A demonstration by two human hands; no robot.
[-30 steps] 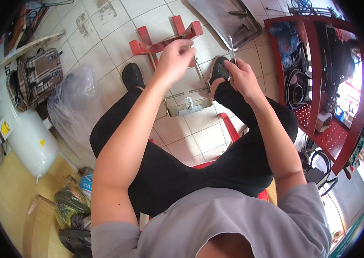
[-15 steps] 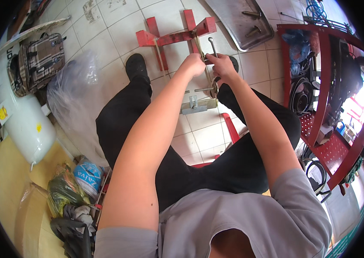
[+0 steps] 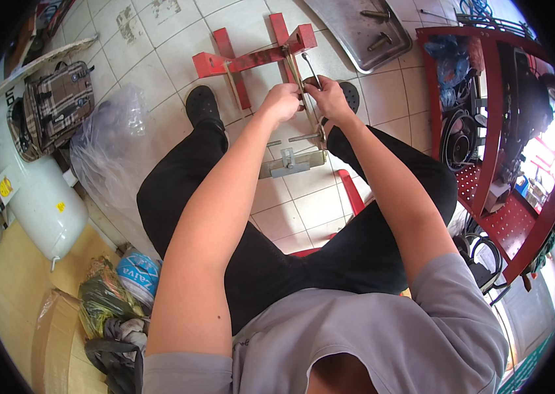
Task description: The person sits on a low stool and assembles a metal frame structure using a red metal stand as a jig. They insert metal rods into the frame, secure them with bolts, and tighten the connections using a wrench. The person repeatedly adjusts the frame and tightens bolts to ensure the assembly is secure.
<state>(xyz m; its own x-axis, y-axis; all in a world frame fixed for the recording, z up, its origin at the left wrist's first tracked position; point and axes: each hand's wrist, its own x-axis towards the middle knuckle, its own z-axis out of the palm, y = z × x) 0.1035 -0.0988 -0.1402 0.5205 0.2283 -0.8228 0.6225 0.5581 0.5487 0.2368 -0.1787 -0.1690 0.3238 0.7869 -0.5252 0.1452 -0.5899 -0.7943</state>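
Observation:
My right hand (image 3: 330, 100) is closed around a steel wrench (image 3: 312, 71), whose rounded end sticks out beyond my fingers. Close beside it, my left hand (image 3: 282, 103) has its fingers curled in at a long metal bar (image 3: 293, 71); what they pinch is hidden. This bar runs from a red steel stand (image 3: 254, 60) toward me, down to a metal crosspiece (image 3: 310, 162) with a small bracket (image 3: 288, 159) on it. A threaded rod (image 3: 303, 138) lies just above the crosspiece.
At the upper right, a grey metal tray (image 3: 395, 52) holds bolt-like parts. A red shelf rack (image 3: 487, 125) with cables stands right. On the left are a white tank (image 3: 44, 203), a plaid bag (image 3: 61, 98), clear plastic sheeting (image 3: 110, 141) and a cardboard box (image 3: 61, 341).
The wrench's free end has swung left and slightly nearer the bar. Both hands stay at the bar, and the whole view has shifted a little.

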